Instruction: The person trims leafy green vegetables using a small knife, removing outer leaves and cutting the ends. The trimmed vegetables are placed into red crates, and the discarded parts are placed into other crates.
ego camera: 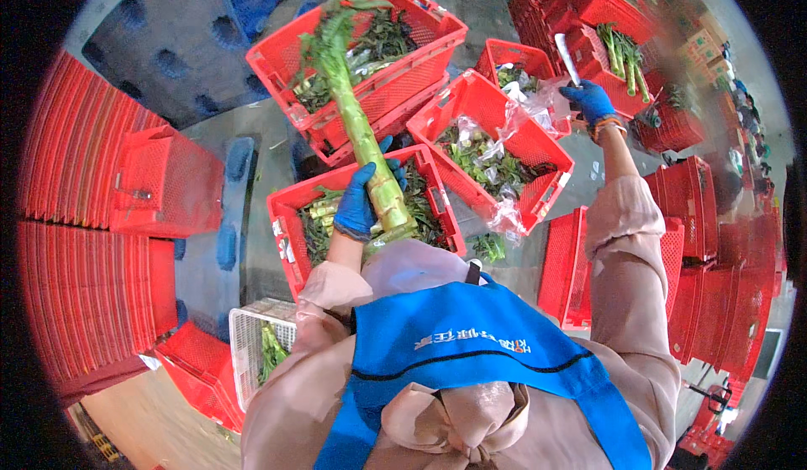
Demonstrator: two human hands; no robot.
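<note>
My left hand [357,204], in a blue glove, grips a thick celtuce stem [358,126] near its lower end. The stalk slants up and away, its leafy top over a red plastic crate [435,60] that holds more greens. Below the left hand is another red crate [451,221] with leaves and cut stems. My right hand [591,103], gloved in blue, is stretched out to the right, closed around a knife [567,58] whose blade points up and away. Between the hands lies a red crate [550,202] of leaf trimmings and clear plastic film.
Nested red crates [88,148] are stacked at left beside a dark blue plastic pallet [164,41]. A white basket [236,350] with greens sits at lower left. More celtuce [621,60] lies on a crate at upper right. Loose leaves [490,247] are on the floor.
</note>
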